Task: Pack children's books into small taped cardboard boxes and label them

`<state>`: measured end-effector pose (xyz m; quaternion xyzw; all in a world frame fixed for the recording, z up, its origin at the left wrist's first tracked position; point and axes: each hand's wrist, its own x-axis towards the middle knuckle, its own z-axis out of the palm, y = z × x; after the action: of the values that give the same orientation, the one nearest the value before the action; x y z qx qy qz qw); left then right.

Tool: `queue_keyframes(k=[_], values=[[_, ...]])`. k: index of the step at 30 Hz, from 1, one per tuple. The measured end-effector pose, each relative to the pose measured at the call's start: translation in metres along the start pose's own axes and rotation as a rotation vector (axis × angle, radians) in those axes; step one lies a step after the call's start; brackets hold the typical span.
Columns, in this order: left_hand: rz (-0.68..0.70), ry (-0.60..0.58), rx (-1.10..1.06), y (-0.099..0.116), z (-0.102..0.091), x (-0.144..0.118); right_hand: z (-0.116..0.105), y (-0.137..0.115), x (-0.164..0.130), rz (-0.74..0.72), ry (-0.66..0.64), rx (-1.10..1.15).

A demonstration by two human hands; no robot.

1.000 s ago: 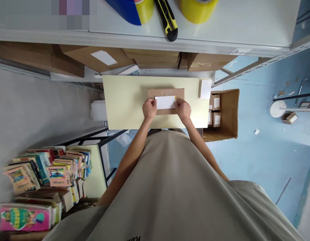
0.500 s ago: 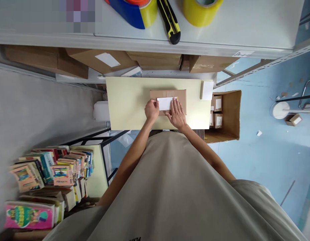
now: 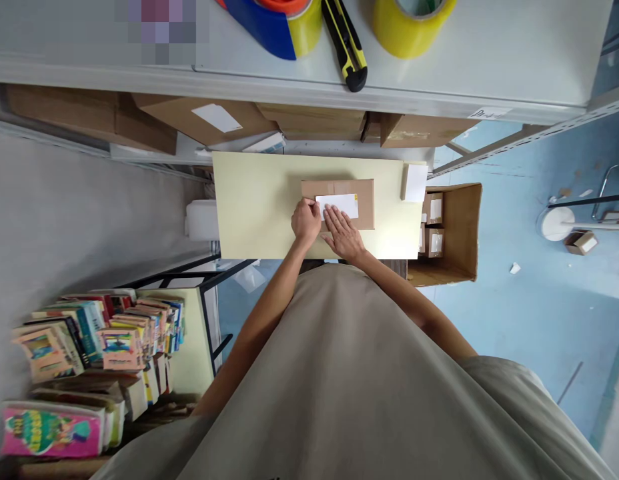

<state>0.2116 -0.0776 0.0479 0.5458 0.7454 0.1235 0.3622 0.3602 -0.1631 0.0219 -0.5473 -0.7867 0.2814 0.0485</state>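
Observation:
A flat brown cardboard parcel (image 3: 362, 195) lies on the pale yellow table (image 3: 254, 200). A white label (image 3: 345, 204) sits on its top face. My left hand (image 3: 305, 221) rests at the parcel's left edge with its fingers curled against the label's left end. My right hand (image 3: 342, 233) lies flat with fingers spread, pressing on the label's lower left part.
A stack of white labels (image 3: 416, 182) sits at the table's right end. An open carton (image 3: 457, 230) with small labelled parcels stands right of the table. The shelf above holds yellow tape rolls (image 3: 409, 23) and a utility knife (image 3: 347, 47). Books (image 3: 89, 340) are piled at lower left.
My right hand left the label's right end, opened flat and slid left across the label. My left hand stayed at the left edge.

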Motion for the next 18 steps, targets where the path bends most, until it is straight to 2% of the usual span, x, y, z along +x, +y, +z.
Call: queue_keyframes(k=[6,8,14,18], values=[[-0.012,-0.018,0.015,0.004,-0.002,0.000,-0.003,-0.001,0.041,0.084,0.103,0.012],[-0.012,-0.022,0.016,0.005,-0.003,-0.001,-0.003,-0.004,0.041,0.082,0.089,-0.002],[-0.015,-0.027,-0.011,0.004,-0.003,-0.003,-0.007,-0.003,0.013,-0.020,-0.002,-0.046],[-0.016,-0.049,-0.035,-0.003,-0.004,-0.002,-0.012,0.004,0.028,-0.051,-0.014,-0.071]])
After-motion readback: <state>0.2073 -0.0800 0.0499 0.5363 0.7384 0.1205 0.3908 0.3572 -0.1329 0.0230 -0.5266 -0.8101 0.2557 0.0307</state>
